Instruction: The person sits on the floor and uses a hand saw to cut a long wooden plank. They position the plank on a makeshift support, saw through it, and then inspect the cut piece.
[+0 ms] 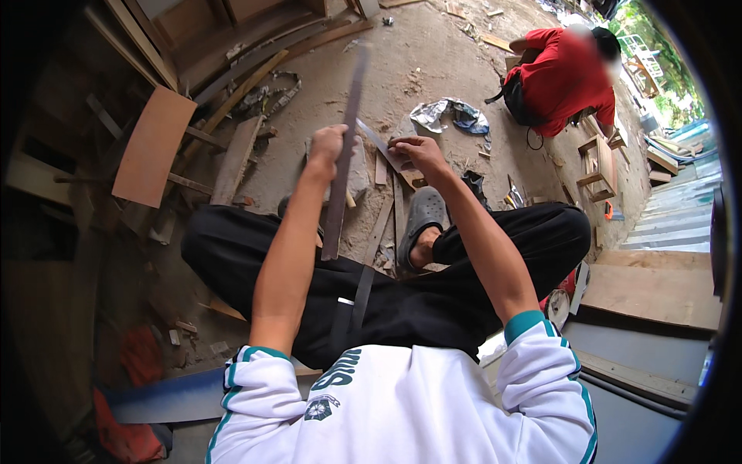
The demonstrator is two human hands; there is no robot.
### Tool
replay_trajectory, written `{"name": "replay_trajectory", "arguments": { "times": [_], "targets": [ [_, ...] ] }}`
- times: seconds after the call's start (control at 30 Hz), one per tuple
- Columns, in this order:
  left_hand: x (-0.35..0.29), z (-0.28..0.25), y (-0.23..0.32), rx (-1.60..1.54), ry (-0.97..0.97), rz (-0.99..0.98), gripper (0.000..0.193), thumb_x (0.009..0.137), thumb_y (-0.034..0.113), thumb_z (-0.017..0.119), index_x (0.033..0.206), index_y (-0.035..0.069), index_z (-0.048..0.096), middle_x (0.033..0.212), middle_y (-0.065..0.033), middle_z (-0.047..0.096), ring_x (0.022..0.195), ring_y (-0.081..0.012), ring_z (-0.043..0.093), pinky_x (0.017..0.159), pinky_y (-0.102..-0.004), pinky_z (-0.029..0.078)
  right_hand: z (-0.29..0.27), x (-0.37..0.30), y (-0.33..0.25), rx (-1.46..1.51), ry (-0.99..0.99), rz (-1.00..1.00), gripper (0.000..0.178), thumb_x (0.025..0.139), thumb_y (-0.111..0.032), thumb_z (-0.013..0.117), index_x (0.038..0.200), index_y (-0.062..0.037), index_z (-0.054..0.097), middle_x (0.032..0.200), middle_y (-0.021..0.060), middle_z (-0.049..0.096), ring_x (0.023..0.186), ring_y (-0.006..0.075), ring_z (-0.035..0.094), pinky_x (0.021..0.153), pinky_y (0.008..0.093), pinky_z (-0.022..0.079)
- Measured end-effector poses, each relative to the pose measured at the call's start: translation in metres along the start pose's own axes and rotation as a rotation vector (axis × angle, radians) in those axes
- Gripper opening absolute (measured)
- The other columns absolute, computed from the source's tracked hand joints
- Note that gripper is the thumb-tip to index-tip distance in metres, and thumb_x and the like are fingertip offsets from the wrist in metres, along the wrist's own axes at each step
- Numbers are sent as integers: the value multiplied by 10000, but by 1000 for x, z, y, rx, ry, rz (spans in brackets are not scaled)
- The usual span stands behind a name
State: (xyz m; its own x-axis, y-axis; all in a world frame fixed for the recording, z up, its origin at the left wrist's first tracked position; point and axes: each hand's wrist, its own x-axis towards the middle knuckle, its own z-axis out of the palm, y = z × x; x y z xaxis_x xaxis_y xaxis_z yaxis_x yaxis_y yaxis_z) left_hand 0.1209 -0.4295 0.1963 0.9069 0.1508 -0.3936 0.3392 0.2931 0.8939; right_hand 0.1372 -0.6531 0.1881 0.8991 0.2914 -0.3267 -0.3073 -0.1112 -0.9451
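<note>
My left hand (pixel 328 148) is closed around a long, narrow dark strip of wood (pixel 337 197), held almost upright over my lap; its far end is blurred. To the right, my right hand (pixel 420 157) is pinched at the edge of a tool with a thin silvery metal blade (pixel 374 138) and a brown wooden end. The fingers partly cover this tool, so its exact kind is unclear. A grey stone-like block (pixel 357 174) lies on the ground behind the strip. My grey clog (pixel 421 220) rests just below my right hand.
Wooden boards (pixel 237 158) and an orange-brown panel (pixel 154 145) crowd the left. Crumpled foil-like sheet (pixel 452 114) lies ahead. A person in red (pixel 560 81) crouches at the far right beside a small wooden frame (pixel 598 168). Corrugated metal sheets (pixel 672 213) lie at right.
</note>
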Motion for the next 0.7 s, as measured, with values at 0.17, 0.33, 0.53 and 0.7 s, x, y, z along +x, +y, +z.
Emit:
{"name": "replay_trajectory", "arguments": {
  "times": [0.17, 0.33, 0.53, 0.7],
  "targets": [
    [28, -47, -37, -287, 278, -8, 283, 951, 193, 407, 1053, -5, 581, 938, -122, 657, 762, -203, 623, 635, -330, 517, -44, 35, 80, -159, 208, 151, 147, 867, -99, 629, 962, 9, 659, 908, 110, 706, 713, 174, 660, 531, 304, 525],
    [51, -66, -66, -559, 502, -82, 289, 934, 183, 390, 1143, 24, 511, 1037, -94, 645, 821, -218, 622, 709, -380, 495, -92, 46, 189, -450, 175, 441, 41, 799, -23, 635, 819, -6, 667, 659, 84, 662, 492, 199, 619, 391, 327, 470],
    [53, -72, -79, -475, 628, -78, 228, 904, 142, 443, 1084, 24, 515, 1002, -87, 651, 806, -223, 639, 673, -371, 511, -101, 43, 251, -412, 258, 620, 197, 850, -142, 562, 891, -14, 705, 759, 116, 691, 617, 233, 685, 508, 380, 541],
    [76, -70, -101, -422, 515, -115, 249, 892, 111, 458, 1114, 11, 509, 1060, -88, 664, 867, -216, 660, 763, -379, 545, -159, 61, 295, -707, 528, 595, 282, 838, -171, 576, 1081, -63, 670, 933, 140, 712, 788, 258, 703, 657, 396, 564]
  ]
}}
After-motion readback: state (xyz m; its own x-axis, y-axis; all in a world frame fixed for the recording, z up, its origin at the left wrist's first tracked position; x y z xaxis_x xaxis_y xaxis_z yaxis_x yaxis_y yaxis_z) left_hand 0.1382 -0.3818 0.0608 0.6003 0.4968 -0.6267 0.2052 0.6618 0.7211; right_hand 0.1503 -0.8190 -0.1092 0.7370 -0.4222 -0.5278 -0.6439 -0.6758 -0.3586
